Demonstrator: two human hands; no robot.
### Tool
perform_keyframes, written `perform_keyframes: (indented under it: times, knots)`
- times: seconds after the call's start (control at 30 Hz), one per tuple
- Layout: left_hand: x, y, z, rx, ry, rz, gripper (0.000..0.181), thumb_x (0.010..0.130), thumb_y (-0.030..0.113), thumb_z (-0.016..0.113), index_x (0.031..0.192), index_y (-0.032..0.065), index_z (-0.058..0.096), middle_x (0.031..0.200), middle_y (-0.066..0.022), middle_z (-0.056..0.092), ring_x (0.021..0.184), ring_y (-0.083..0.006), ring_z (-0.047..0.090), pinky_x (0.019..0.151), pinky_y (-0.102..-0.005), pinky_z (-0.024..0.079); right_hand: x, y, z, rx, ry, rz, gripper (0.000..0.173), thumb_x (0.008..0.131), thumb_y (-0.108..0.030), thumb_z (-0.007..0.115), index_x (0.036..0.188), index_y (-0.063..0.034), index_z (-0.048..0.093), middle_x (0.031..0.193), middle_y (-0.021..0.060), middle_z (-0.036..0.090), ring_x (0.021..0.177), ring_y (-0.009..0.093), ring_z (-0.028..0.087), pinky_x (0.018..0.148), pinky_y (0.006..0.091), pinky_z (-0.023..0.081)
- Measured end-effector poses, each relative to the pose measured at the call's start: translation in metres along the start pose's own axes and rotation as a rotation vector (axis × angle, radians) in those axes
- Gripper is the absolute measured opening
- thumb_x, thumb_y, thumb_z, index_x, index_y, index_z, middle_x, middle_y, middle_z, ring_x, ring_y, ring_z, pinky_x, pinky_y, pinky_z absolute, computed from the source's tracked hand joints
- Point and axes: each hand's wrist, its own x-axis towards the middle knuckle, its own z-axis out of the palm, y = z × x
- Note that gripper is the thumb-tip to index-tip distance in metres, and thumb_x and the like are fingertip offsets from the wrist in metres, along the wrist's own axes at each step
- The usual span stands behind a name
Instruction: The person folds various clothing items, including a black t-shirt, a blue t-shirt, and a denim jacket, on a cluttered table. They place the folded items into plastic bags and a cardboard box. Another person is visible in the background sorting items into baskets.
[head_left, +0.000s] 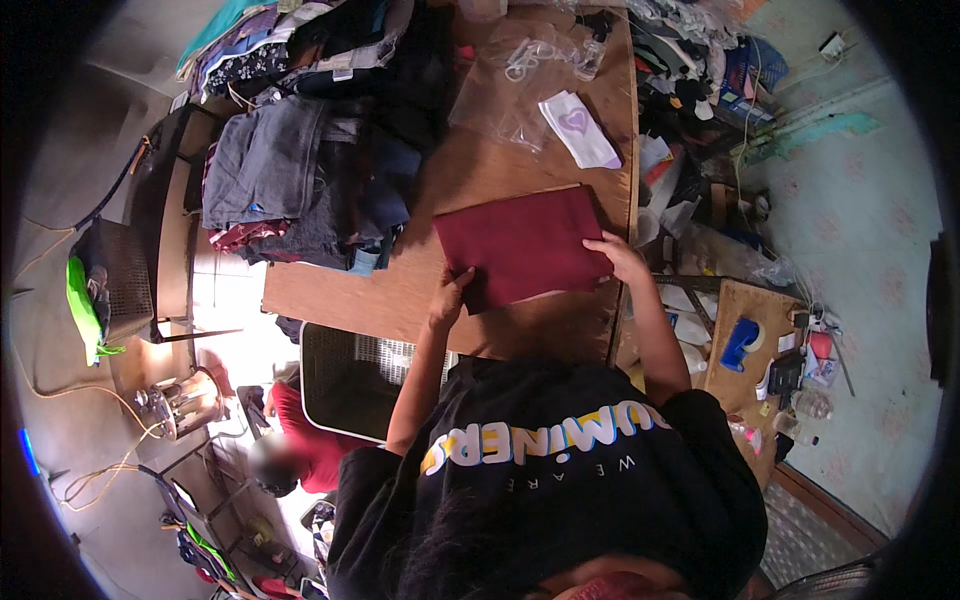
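Observation:
A maroon folded cloth (525, 244), squared into a flat rectangle, lies slightly turned on the wooden table before me. My left hand (450, 294) grips its near left edge, the thumb on top and the other fingers mostly hidden beneath. At the right edge, my right hand (619, 259) holds the cloth with its fingers laid over the border. A thin tan strip shows along the cloth's far edge, and a paler layer peeks out at its near right corner. Beyond it is a folded white cloth (577, 129) with a lilac heart.
Stacked folded garments (262, 165) fill the table's left side. Clear plastic bags (502, 97) and white-handled scissors (525, 58) lie at the back. A dark plastic basket (349, 382) stands near my left arm. Another person (319, 439) is low at left; a tape dispenser (739, 345) sits right.

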Motion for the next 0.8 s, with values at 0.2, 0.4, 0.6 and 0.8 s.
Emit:
perform_keyframes:
  times: [0.2, 0.4, 0.6, 0.8]
  knots:
    - [0.010, -0.029, -0.022, 0.206, 0.141, 0.119, 0.043, 0.081, 0.004, 0.054, 0.122, 0.0049, 0.043, 0.119, -0.0071, 0.050, 0.109, -0.0164, 0.046, 0.090, -0.0296, 0.039, 0.016, 0.019, 0.002, -0.431, 0.171, -0.470, 0.036, 0.080, -0.014, 0.059, 0.112, 0.0009, 0.053, 0.108, 0.0124, 0.058, 0.096, 0.020, 0.056, 0.083, 0.0291, 0.043]
    - [0.011, -0.034, -0.012, 1.089, 0.532, 0.277, 0.056, 0.070, 0.016, 0.065, 0.117, -0.0014, 0.039, 0.109, -0.0268, 0.044, 0.100, -0.0389, 0.047, 0.086, -0.0433, 0.040, 0.014, 0.026, 0.019, -0.719, 0.557, -0.810, 0.035, 0.082, -0.021, 0.059, 0.109, 0.0008, 0.055, 0.107, 0.0151, 0.058, 0.098, 0.027, 0.055, 0.084, 0.0339, 0.042]
    - [0.002, -0.009, 0.020, 0.761, 0.516, -0.118, 0.064, 0.072, 0.029, 0.067, 0.115, -0.0036, 0.035, 0.102, -0.0299, 0.051, 0.098, -0.0415, 0.051, 0.083, -0.0409, 0.044, 0.019, 0.034, 0.042, -0.876, 0.744, -0.351, 0.073, 0.075, -0.050, 0.061, 0.114, 0.0083, 0.043, 0.110, 0.0238, 0.051, 0.097, 0.038, 0.052, 0.083, 0.0414, 0.043]
    - [0.013, -0.005, 0.023, 0.478, 0.331, 0.099, 0.059, 0.072, 0.030, 0.066, 0.115, -0.0034, 0.044, 0.098, -0.0155, 0.059, 0.083, -0.0280, 0.060, 0.073, -0.0361, 0.049, 0.038, 0.028, 0.031, -0.595, 0.475, -0.154, 0.071, 0.077, -0.045, 0.060, 0.124, 0.0038, 0.038, 0.120, 0.0218, 0.047, 0.107, 0.036, 0.048, 0.089, 0.0419, 0.040]
